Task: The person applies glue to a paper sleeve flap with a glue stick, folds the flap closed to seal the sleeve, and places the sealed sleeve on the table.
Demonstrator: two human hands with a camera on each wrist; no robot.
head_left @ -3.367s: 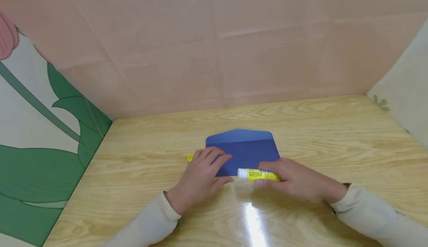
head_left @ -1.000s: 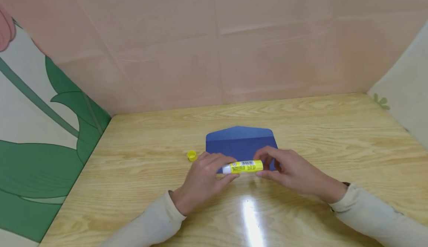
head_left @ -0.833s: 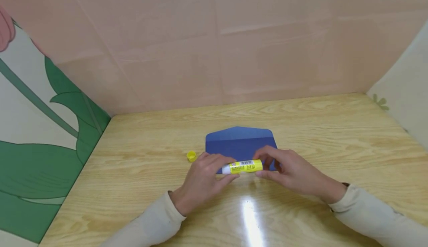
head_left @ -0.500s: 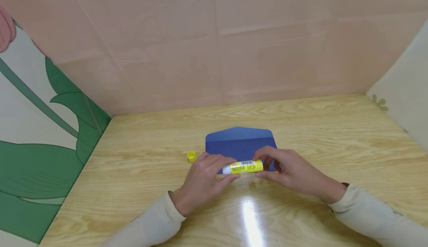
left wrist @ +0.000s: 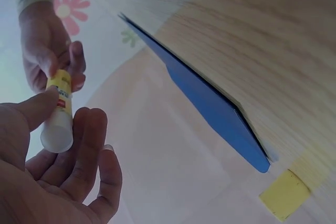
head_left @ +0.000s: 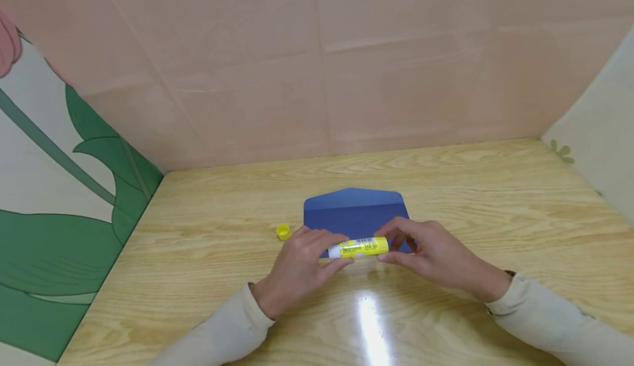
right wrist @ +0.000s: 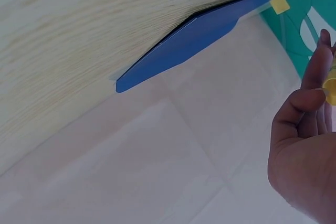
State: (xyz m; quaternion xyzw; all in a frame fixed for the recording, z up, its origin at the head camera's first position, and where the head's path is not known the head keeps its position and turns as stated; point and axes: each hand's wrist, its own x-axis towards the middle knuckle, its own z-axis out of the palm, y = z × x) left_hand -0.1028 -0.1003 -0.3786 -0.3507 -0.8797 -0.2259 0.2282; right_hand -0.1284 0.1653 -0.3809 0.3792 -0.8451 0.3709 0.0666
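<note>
- Our L hand (head_left: 302,264) pinches the glue stick (head_left: 364,247) nr its white end (head_left: 334,251); our R hand (head_left: 436,253) pinches the yellow end (head_left: 381,245). Hands apart, both clamped on the 1 stick.
- Stick is btwn our hands, lying crosswise, off the counter (head_left: 223,278).
- To do this two-handed hold well, we'd prob. grip the barrel firmly w/ L and let R do any fine turning at the yellow end, w/ small, even moves.
- We'd want L fingertips clear of the white tip & the stick approx. level, so nothing smears; pinching too hard could make it slip.
- Count: 1 glue stick; 1 yellow cap (head_left: 283,232), just left of our L hand, on counter; 1 blue envelope (head_left: 354,220), just beyond both hands, its 1 flap (head_left: 353,196) open, pointing away from us; 2 hands.
</note>
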